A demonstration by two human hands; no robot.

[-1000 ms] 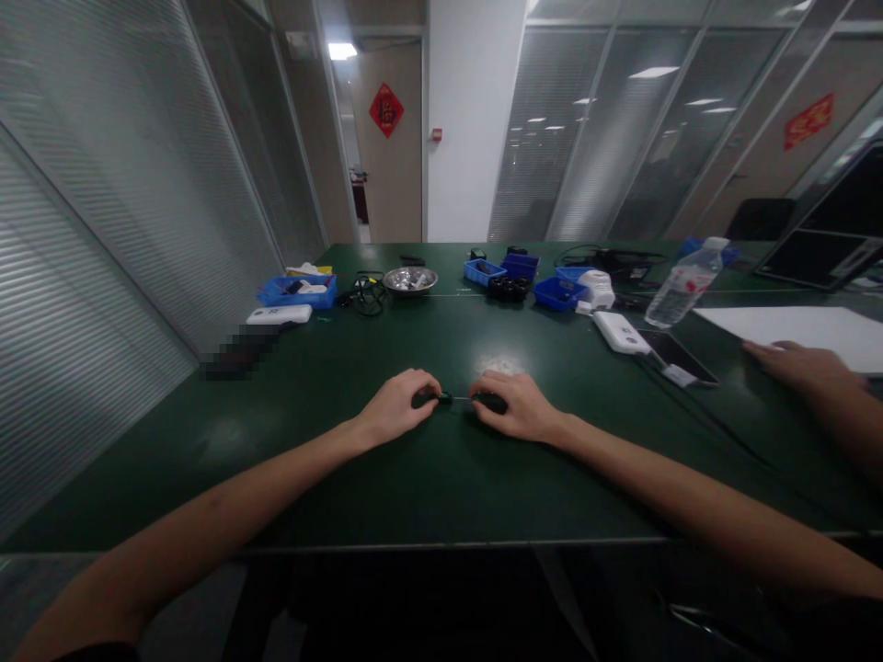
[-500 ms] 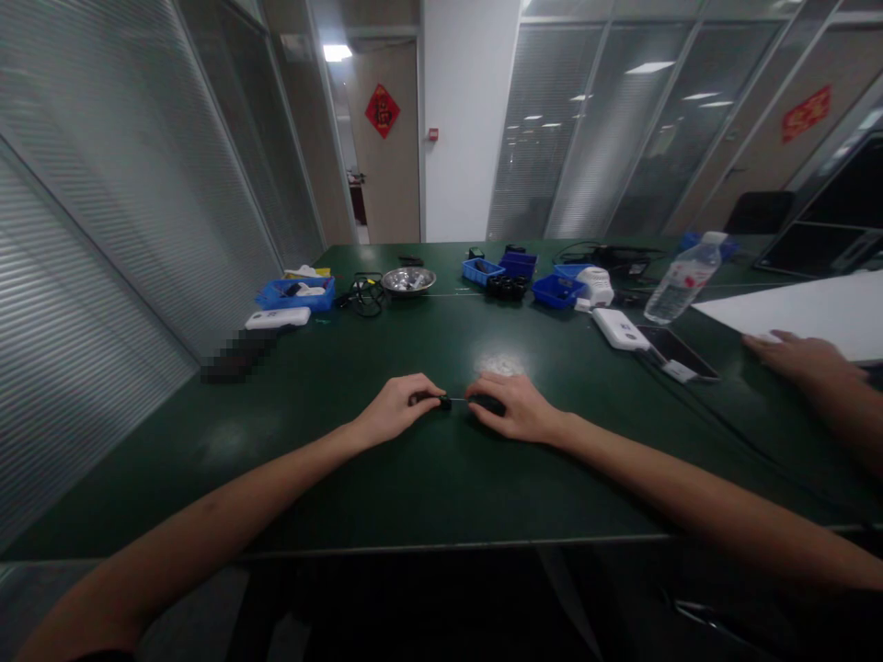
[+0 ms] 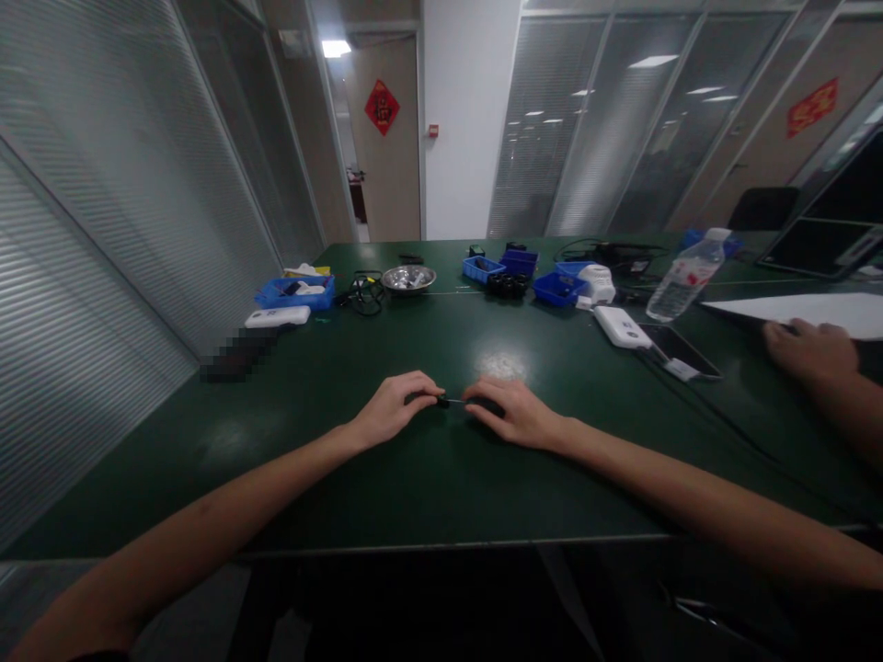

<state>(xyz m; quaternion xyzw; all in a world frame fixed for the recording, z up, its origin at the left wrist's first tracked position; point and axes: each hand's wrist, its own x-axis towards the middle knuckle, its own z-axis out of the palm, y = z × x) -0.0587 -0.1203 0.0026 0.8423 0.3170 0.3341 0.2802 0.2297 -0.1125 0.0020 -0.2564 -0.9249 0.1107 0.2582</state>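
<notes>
My right hand (image 3: 517, 411) is wrapped round the dark handle of a screwdriver (image 3: 455, 401), just above the green tabletop. Its thin metal shaft points left. At the shaft's tip, the thumb and fingers of my left hand (image 3: 393, 406) pinch a small black part (image 3: 442, 401). The tip reaches this part, but whether it sits in a screw is too small to see. Fingers cover most of the black part.
Across the green table (image 3: 386, 496) stand a metal bowl (image 3: 409, 280), blue trays (image 3: 295, 294), black cables (image 3: 362, 292) and a white power bank (image 3: 621, 327) beside a phone (image 3: 680, 350). Farther right are a water bottle (image 3: 688, 276) and another person's hand (image 3: 812, 349) at a white sheet (image 3: 820, 313).
My hands keep nearly the same place; less of the black part shows between my left fingers. At the right, the other person's hand has shifted and curled, and the white sheet has moved.
</notes>
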